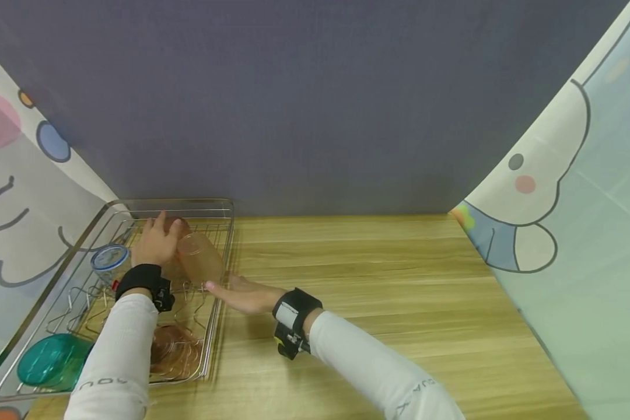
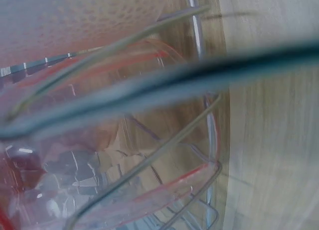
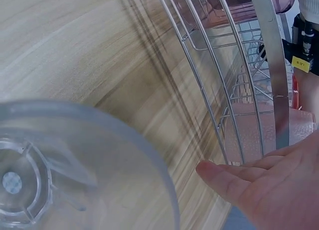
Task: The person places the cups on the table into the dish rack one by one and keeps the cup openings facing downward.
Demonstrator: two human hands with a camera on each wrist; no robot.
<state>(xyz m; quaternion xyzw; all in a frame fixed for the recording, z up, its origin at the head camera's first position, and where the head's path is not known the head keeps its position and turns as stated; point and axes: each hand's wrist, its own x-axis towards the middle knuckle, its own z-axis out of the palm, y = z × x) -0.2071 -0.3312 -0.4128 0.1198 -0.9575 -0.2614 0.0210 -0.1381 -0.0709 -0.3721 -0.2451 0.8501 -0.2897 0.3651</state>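
Note:
My left hand (image 1: pixel 154 242) reaches over a wire dish rack (image 1: pixel 219 326), its extended fingers touching a reddish cup (image 1: pixel 177 223). Beside it a translucent pinkish cup (image 1: pixel 202 259) leans in the rack; a pink textured cup (image 3: pixel 251 133) shows behind the wires in the right wrist view. My right hand (image 1: pixel 244 294) is just outside the rack's right side, fingers straight, close to the leaning cup's lower end. In the left wrist view, clear plastic with red edging (image 2: pixel 149 58) lies under the wires, but the hand is out of sight.
A blue-rimmed clear container (image 1: pixel 110 258) sits at the rack's left. Nearer are a teal cup (image 1: pixel 52 359) and a brownish-pink cup (image 1: pixel 172 353). A clear round object (image 3: pixel 114 160) fills the right wrist view's lower left. Wooden tabletop (image 1: pixel 378 291) extends right to a wall.

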